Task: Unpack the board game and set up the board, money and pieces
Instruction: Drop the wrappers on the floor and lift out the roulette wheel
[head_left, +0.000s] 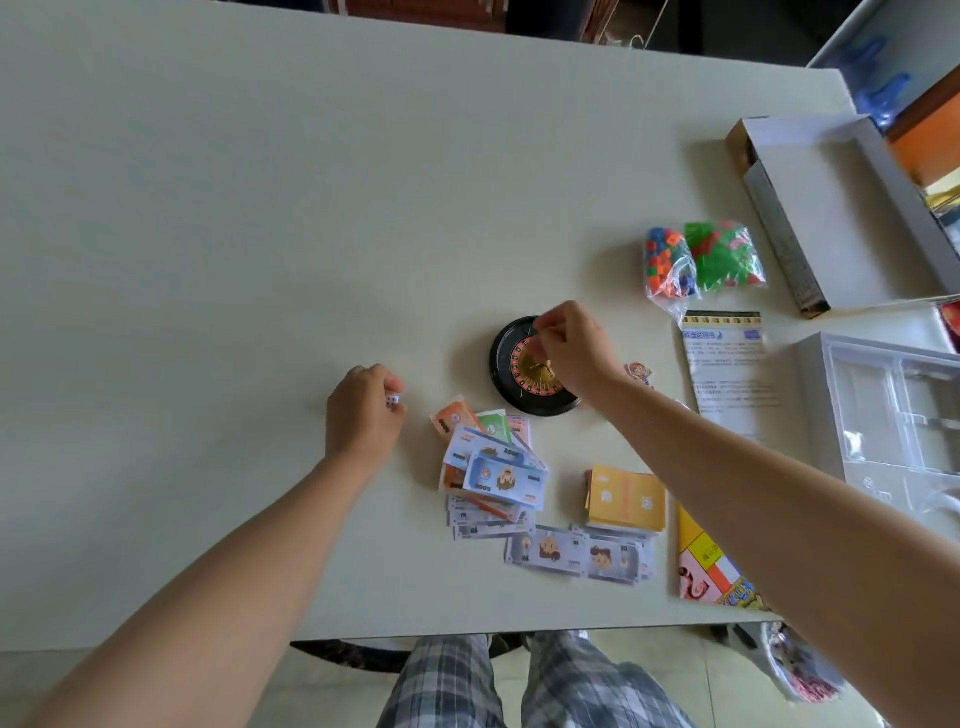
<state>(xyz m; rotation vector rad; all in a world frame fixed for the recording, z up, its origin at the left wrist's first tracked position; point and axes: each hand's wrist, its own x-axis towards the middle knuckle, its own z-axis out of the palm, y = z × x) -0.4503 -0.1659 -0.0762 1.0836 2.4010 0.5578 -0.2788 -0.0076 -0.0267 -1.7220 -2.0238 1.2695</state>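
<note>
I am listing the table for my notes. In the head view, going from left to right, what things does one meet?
Left hand pinching a die → heap of paper money → stack of yellow cards → leaflet → clear plastic tray. Roulette wheel and bags overlap others, so left out.

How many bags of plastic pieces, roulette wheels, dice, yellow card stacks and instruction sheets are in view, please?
Bags of plastic pieces: 2
Roulette wheel: 1
Die: 1, held by the left hand
Yellow card stack: 1
Instruction sheet: 1
Total: 6
</note>
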